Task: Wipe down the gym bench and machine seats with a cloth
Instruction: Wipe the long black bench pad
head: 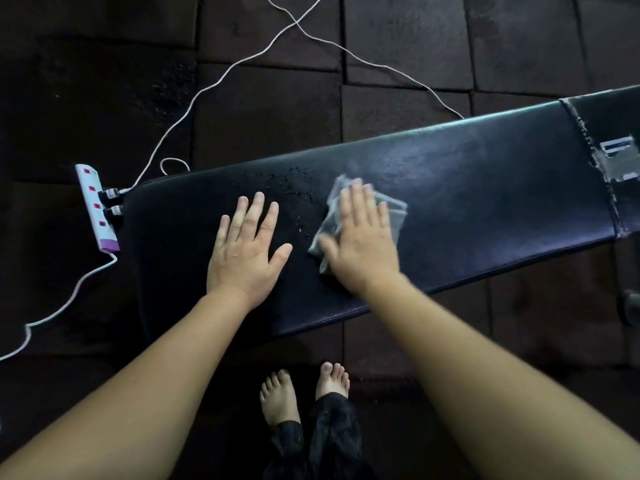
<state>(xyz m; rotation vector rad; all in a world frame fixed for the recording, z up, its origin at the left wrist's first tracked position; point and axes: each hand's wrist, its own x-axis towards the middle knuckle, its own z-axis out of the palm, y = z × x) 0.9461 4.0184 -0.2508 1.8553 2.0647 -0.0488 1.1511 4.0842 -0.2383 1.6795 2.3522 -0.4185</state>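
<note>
A long dark padded gym bench (485, 188) runs across the view from lower left to upper right. A grey cloth (394, 216) lies flat on its middle, and my right hand (360, 237) presses on it with straight fingers. My left hand (246, 247) rests flat on the bare pad to the left of the cloth, fingers spread. Small droplets or specks (291, 181) dot the pad between and above the hands. The pad to the right of the cloth looks smeared and shiny.
A white power strip (98, 209) with two plugs lies on the floor at the bench's left end, white cables (214, 81) trailing across the dark floor tiles. Torn upholstery and a bright patch (616, 161) mark the bench's right part. My bare feet (304, 393) stand below.
</note>
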